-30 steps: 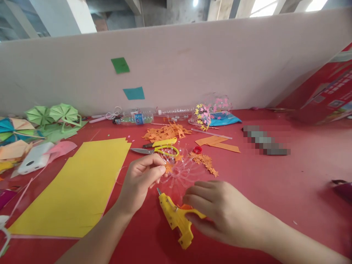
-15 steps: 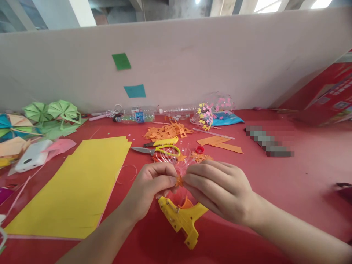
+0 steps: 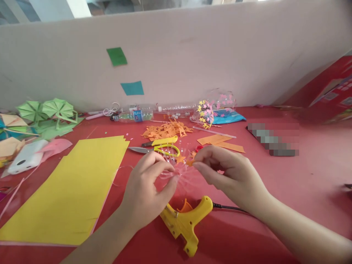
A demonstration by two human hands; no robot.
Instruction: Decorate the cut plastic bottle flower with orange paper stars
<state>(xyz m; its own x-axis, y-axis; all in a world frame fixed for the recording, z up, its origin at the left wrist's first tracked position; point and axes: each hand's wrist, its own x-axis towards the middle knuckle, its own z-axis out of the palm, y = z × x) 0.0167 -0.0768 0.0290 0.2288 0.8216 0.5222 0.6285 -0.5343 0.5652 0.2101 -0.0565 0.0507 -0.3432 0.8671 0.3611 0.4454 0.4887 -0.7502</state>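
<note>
My left hand (image 3: 150, 187) bends its thumb and forefinger towards each other at the tip of a clear plastic strip, appearing to pinch it. That strip belongs to a cut bottle piece fringed into clear strips (image 3: 183, 174), fanned out between my hands. In my right hand (image 3: 227, 170) a small orange paper star (image 3: 189, 162) is held between thumb and fingertips, above the strips. Another orange star (image 3: 180, 158) shows among the fringe. Below my hands lies a yellow glue gun (image 3: 189, 222), its nozzle end hidden behind my left hand.
Yellow paper sheets (image 3: 66, 190) lie left. Scissors (image 3: 154, 149), a yellow cutter (image 3: 165, 140) and a pile of orange paper stars (image 3: 167, 130) are ahead. Behind are a plastic bottle (image 3: 134, 114) and a star-covered bottle piece (image 3: 206, 113). The glue gun's black cable (image 3: 231, 207) runs right.
My hands have moved apart. The right hand has drawn back from the left with an orange star, and the left has loosened its fingers. The view has shifted slightly.
</note>
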